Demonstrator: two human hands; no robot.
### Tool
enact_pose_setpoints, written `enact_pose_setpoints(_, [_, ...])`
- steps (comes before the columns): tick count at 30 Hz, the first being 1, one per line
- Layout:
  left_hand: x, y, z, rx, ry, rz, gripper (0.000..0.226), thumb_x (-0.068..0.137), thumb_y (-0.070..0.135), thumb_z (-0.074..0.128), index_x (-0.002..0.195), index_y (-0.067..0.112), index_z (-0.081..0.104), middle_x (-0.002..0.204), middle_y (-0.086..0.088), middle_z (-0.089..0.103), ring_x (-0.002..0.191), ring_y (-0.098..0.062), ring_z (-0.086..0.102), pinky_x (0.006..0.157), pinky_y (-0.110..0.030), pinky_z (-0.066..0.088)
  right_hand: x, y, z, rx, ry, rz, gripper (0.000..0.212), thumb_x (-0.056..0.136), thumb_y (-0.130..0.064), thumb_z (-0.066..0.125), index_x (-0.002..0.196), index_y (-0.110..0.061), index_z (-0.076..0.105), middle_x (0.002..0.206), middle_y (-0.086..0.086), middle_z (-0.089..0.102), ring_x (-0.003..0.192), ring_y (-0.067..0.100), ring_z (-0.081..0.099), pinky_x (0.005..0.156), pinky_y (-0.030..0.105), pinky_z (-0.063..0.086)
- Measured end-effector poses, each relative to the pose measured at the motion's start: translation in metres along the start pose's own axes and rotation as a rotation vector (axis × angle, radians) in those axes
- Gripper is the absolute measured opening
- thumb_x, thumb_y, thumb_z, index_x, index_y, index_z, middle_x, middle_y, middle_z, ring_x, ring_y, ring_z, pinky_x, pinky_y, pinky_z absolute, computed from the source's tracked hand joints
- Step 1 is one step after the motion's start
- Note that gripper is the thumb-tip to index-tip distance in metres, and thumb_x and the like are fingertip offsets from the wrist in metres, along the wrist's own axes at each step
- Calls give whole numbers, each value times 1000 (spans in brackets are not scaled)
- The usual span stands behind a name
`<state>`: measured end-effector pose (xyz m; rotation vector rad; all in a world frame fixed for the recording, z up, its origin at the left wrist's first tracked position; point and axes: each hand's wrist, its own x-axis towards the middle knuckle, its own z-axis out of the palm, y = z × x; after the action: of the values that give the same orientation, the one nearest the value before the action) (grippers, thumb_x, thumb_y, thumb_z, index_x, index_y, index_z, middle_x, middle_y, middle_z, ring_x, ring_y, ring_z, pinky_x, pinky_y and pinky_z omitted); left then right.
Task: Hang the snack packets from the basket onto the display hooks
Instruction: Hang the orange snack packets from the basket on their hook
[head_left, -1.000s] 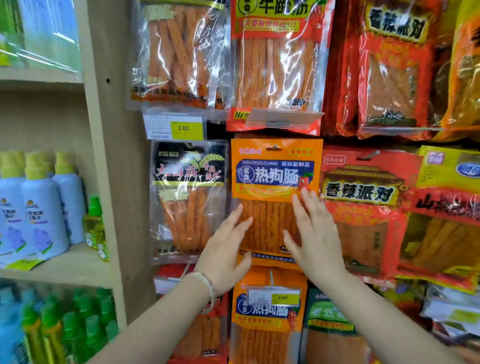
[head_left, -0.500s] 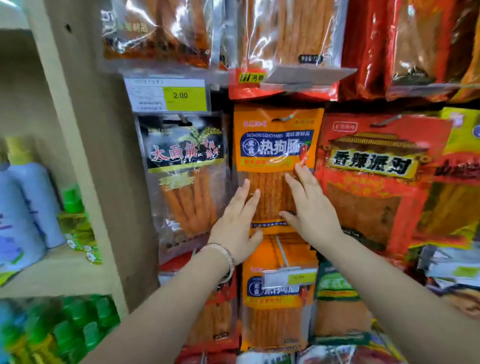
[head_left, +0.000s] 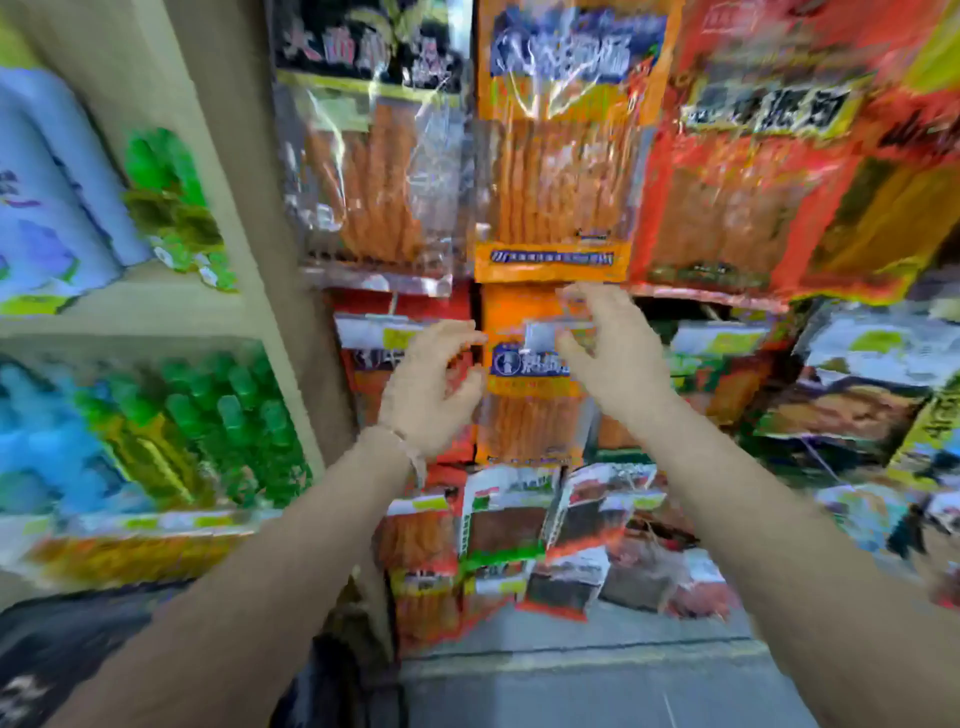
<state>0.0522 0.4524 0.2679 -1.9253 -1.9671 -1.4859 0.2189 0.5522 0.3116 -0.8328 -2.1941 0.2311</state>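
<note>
The frame is motion-blurred. An orange snack packet (head_left: 556, 182) hangs on the display wall at upper centre, with nothing touching it. Below it hangs a second orange packet (head_left: 524, 415) with a white price tag across its top. My left hand (head_left: 431, 384) hovers at that lower packet's left edge, fingers loosely curled and holding nothing. My right hand (head_left: 608, 358) is in front of its upper right corner, beside the tag, fingers relaxed; I see nothing gripped in it. The basket is not in view.
A black-topped clear packet (head_left: 363, 182) hangs to the left and red packets (head_left: 737, 182) to the right. A wooden upright (head_left: 249, 208) separates shelves of blue-white bottles (head_left: 47, 197) and green bottles (head_left: 218, 415). More packets hang lower down, above grey floor (head_left: 571, 686).
Both hands have come off the upper orange packet and dropped to the packet below it. The view has tilted downward, bringing the lower rows and floor into sight.
</note>
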Motion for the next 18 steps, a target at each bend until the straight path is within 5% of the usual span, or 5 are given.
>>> enact_pose_setpoints(3, [-83, -27, 0, -23, -46, -240, 29, 78, 10, 53, 101, 5, 69, 109, -11, 60, 107, -13, 49, 95, -15, 34, -66, -8, 33, 118, -111, 50, 29, 84, -11, 63, 113, -7, 60, 105, 10, 62, 96, 25, 57, 82, 30, 37])
enact_pose_setpoints(7, [-206, -61, -8, -76, -214, -776, 17, 85, 11, 59, 98, 6, 68, 101, -18, 68, 92, -25, 63, 77, -23, 49, -149, -29, 92, 330, -373, 274, 25, 84, -5, 63, 108, -8, 62, 92, 4, 59, 85, 25, 58, 83, 39, 46])
enact_pose_setpoints(9, [-267, -76, -17, -113, -227, -976, 15, 89, 4, 57, 100, 1, 67, 100, -20, 68, 86, -25, 62, 65, -11, 43, -187, -48, 122, 401, -494, 378, 24, 82, -1, 64, 106, -7, 62, 85, 4, 58, 82, 24, 58, 83, 37, 45])
enact_pose_setpoints(14, [-390, -118, -66, -10, -308, -1354, 17, 93, 18, 53, 101, 16, 67, 106, -6, 68, 100, -23, 60, 75, -21, 39, -273, -109, 197, 472, -840, 577, 22, 85, 1, 60, 105, -8, 61, 78, -4, 53, 75, 16, 51, 75, 25, 40])
enact_pose_setpoints(18, [-432, -150, -114, -72, -272, -1506, 15, 92, 14, 51, 96, 20, 64, 100, -12, 68, 100, -33, 61, 81, -37, 48, -308, -163, 250, 422, -1055, 614, 23, 89, -9, 61, 112, -8, 60, 86, 0, 58, 83, 15, 55, 76, 21, 39])
